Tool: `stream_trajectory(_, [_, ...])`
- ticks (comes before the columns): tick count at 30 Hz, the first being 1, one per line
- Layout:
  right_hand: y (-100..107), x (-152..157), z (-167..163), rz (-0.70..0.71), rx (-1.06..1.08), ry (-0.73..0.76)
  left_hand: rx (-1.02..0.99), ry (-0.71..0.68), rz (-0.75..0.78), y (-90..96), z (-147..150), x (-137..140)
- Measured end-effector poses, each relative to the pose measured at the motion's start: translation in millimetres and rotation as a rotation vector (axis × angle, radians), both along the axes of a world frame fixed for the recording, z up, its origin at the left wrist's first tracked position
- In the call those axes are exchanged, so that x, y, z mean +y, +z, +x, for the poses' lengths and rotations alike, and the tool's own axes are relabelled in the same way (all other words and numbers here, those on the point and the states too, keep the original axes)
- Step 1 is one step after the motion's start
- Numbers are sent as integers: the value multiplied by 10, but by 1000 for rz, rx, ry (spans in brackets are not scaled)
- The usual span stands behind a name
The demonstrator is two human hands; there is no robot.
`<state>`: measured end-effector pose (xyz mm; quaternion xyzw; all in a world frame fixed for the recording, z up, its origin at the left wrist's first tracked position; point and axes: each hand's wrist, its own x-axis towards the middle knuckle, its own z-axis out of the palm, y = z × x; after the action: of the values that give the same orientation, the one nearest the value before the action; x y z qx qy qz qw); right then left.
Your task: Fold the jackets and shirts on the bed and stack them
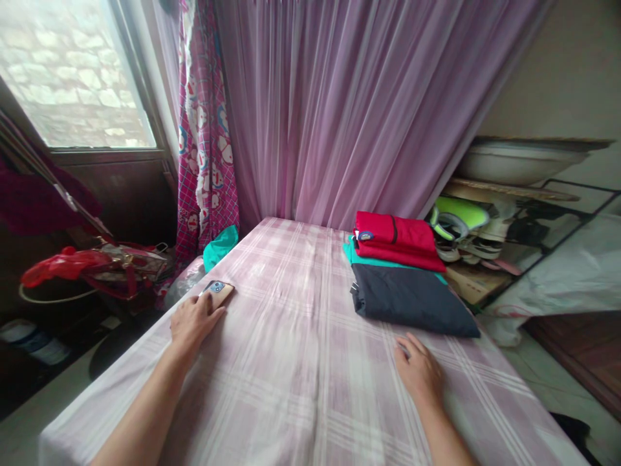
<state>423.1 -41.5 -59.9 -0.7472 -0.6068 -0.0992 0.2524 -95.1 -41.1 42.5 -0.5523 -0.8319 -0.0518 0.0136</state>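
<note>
At the left edge of the table, my left hand (193,320) is closed on a smartphone (222,294), its camera side facing up. My right hand (420,369) rests on the checked tablecloth (286,336), fingers loosely bent and a little apart, with nothing visibly held. Just beyond it lies a dark navy folded cloth item (412,301), apart from the fingers. Behind that, a red folded cloth item (398,236) with a dark strap and a round label lies over a teal one (348,251), which is mostly covered.
Purple curtains (330,116) hang behind the table. On the right stands a rack with shoes (485,249), a neon green visor (460,217) and a basin (524,162). A teal bag (220,248) and a red plastic bag (68,264) are on the left.
</note>
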Motion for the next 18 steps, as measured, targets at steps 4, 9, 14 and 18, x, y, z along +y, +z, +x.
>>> stream_trajectory(4, [-7,-1,-1,4,-9,8,-15,18,-24,-1,-8,12])
stream_trajectory(9, [-11,-6,4,-9,-5,6,-38,43,-36,-14,-29,14])
stream_trajectory(14, [17,12,-51,34,18,20,44,48,124,-78,133,30])
stream_trajectory(18, [218,130,-199,41,-11,74,-20,-283,284,-214,544,106])
